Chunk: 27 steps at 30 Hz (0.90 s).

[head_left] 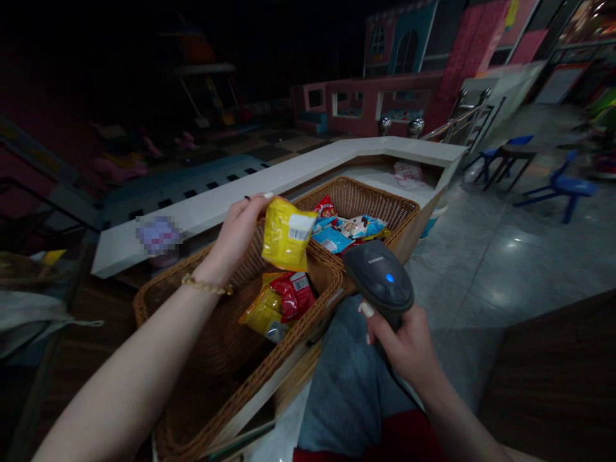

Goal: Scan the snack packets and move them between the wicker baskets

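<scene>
My left hand (243,224) pinches the top corner of a yellow snack packet (282,240), whose white barcode label faces me. It hangs over the near wicker basket (139,298). Inside that basket lie a red snack packet (290,298) and some yellow packets (264,309). My right hand (409,343) is wrapped round the handle of a black barcode scanner (378,273), with a blue light lit on its top. The scanner's head points toward the yellow packet, apart from it. Blue, white and red packets (344,231) fill part of the far wicker basket (404,202).
A white counter (289,172) runs behind both baskets. On its left end is a blurred-out purple thing (158,235). Blue chairs (561,186) and a dark stool (513,157) stand on the tiled floor at right. Metal railings (452,125) rise beyond the counter.
</scene>
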Tool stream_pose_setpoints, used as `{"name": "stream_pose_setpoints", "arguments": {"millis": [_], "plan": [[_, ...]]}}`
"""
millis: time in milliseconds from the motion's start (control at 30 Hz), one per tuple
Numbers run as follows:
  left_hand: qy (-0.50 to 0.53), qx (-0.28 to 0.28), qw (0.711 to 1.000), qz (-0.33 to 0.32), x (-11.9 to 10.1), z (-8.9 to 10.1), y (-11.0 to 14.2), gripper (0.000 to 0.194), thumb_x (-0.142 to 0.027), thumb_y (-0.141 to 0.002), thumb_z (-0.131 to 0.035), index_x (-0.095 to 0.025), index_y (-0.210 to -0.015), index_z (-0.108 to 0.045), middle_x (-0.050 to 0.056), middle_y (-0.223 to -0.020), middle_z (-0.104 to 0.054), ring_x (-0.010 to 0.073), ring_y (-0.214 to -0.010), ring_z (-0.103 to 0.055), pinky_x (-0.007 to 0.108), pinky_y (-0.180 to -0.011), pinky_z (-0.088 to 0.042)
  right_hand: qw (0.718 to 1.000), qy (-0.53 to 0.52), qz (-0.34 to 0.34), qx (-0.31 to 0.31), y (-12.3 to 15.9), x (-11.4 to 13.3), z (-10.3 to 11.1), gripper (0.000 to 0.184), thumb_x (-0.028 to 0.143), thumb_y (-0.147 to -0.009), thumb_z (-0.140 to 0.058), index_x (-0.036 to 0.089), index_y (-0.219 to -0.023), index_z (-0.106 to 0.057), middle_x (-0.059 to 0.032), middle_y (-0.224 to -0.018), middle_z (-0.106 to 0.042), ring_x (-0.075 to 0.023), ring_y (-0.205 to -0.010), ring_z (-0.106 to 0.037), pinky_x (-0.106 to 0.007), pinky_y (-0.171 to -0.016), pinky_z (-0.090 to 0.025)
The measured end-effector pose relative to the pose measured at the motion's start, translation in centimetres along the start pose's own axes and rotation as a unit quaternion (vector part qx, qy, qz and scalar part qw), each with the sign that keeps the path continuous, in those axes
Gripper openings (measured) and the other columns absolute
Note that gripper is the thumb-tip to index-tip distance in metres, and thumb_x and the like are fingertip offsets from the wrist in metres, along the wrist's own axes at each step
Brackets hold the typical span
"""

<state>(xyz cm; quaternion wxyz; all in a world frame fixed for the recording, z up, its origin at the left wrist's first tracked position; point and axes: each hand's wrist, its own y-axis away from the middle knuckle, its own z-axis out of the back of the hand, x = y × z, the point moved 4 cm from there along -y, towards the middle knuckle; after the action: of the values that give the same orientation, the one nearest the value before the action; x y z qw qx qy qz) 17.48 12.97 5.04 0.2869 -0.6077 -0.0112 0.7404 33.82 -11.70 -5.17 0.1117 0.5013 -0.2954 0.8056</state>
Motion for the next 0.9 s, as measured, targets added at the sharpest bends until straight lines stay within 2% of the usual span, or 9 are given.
{"name": "stream_pose_setpoints", "arguments": {"millis": [100, 167, 233, 333, 433, 533, 633, 800, 900], "plan": [[-0.038, -0.005, 0.999, 0.002, -0.4, 0.6, 0.0, 0.037, -0.044, -0.094, -0.052, -0.016, -0.087, -0.075, 0.007, -0.081, -0.074, 0.0212, -0.085, -0.07, 0.036, -0.093, -0.053, 1.0, -0.016, -0.007, -0.002, 0.0, -0.2, 0.2, 0.024, 0.044, -0.09, -0.064, 0.024, -0.079, -0.07, -0.0033, -0.06, -0.068, -0.0256, -0.065, -0.07, -0.033, -0.058, -0.054], [-0.072, 0.01, 0.997, -0.003, -0.3, 0.1, 0.1, 0.035, -0.043, -0.094, -0.053, -0.016, -0.086, -0.073, 0.008, -0.083, -0.075, 0.0208, -0.086, -0.071, 0.037, -0.095, -0.052, 1.0, -0.024, -0.011, -0.004, 0.0, -0.4, 0.3, 0.025, 0.045, -0.09, -0.065, 0.024, -0.078, -0.07, -0.0031, -0.058, -0.067, -0.0248, -0.063, -0.069, -0.032, -0.057, -0.053], [-0.11, 0.05, 0.993, -0.007, 0.1, -0.9, 0.3, 0.031, -0.042, -0.092, -0.058, -0.015, -0.093, -0.073, 0.009, -0.091, -0.077, 0.0212, -0.091, -0.071, 0.038, -0.096, -0.052, 0.999, -0.03, -0.016, -0.01, 0.1, -0.7, 0.5, 0.026, 0.045, -0.09, -0.065, 0.023, -0.077, -0.069, -0.0025, -0.056, -0.066, -0.0237, -0.061, -0.068, -0.031, -0.055, -0.052], [-0.162, 0.14, 0.977, -0.02, 1.1, -2.8, 0.3, 0.035, -0.043, -0.088, -0.063, -0.017, -0.108, -0.072, 0.01, -0.106, -0.078, 0.0225, -0.097, -0.071, 0.038, -0.094, -0.053, 0.999, -0.035, -0.026, -0.018, 0.2, -1.3, 0.8, 0.026, 0.046, -0.09, -0.065, 0.023, -0.078, -0.068, -0.0006, -0.052, -0.064, -0.022, -0.056, -0.067, -0.03, -0.053, -0.051], [-0.236, 0.222, 0.945, -0.051, 2.2, -4.7, -0.2, 0.034, -0.039, -0.087, -0.063, -0.019, -0.113, -0.073, 0.009, -0.115, -0.077, 0.0236, -0.1, -0.071, 0.037, -0.093, -0.053, 0.999, -0.038, -0.033, -0.018, 0.2, -1.7, 1.1, 0.026, 0.045, -0.09, -0.064, 0.022, -0.079, -0.067, 0.0014, -0.05, -0.062, -0.0207, -0.05, -0.064, -0.03, -0.052, -0.05], [-0.314, 0.254, 0.912, -0.075, 3.0, -6.3, -1.5, 0.031, -0.031, -0.085, -0.062, -0.024, -0.111, -0.076, 0.007, -0.113, -0.078, 0.0238, -0.099, -0.072, 0.036, -0.094, -0.052, 0.998, -0.039, -0.042, -0.019, 0.1, -2.0, 1.5, 0.026, 0.045, -0.091, -0.064, 0.022, -0.079, -0.066, 0.0018, -0.05, -0.062, -0.02, -0.047, -0.063, -0.03, -0.052, -0.049], [-0.378, 0.275, 0.879, -0.092, 3.4, -8.4, -2.7, 0.033, -0.033, -0.087, -0.061, -0.025, -0.115, -0.076, 0.008, -0.115, -0.078, 0.0261, -0.104, -0.071, 0.04, -0.1, -0.049, 0.998, -0.034, -0.043, -0.023, 0.0, -2.1, 1.7, 0.027, 0.045, -0.091, -0.063, 0.022, -0.075, -0.065, 0.0019, -0.049, -0.061, -0.0193, -0.045, -0.062, -0.03, -0.052, -0.049], [-0.44, 0.329, 0.825, -0.133, 3.6, -13.1, -3.6, 0.064, -0.046, -0.088, -0.065, -0.023, -0.148, -0.054, 0.013, -0.146, -0.062, 0.0333, -0.138, -0.053, 0.054, -0.119, -0.028, 0.998, -0.016, -0.046, -0.029, -0.1, -2.7, 1.8, 0.032, 0.045, -0.092, -0.062, 0.024, -0.068, -0.062, 0.0022, -0.045, -0.058, -0.0199, -0.043, -0.06, -0.032, -0.054, -0.05], [-0.445, 0.368, 0.805, -0.139, 3.9, -15.7, -3.7, 0.073, -0.044, -0.087, -0.069, -0.023, -0.153, -0.046, 0.013, -0.151, -0.057, 0.0309, -0.139, -0.052, 0.048, -0.119, -0.03, 0.998, -0.003, -0.054, -0.036, -0.2, -3.2, 1.9, 0.032, 0.047, -0.091, -0.062, 0.024, -0.068, -0.062, -0.0001, -0.049, -0.061, -0.0228, -0.051, -0.065, -0.032, -0.056, -0.051]]}}
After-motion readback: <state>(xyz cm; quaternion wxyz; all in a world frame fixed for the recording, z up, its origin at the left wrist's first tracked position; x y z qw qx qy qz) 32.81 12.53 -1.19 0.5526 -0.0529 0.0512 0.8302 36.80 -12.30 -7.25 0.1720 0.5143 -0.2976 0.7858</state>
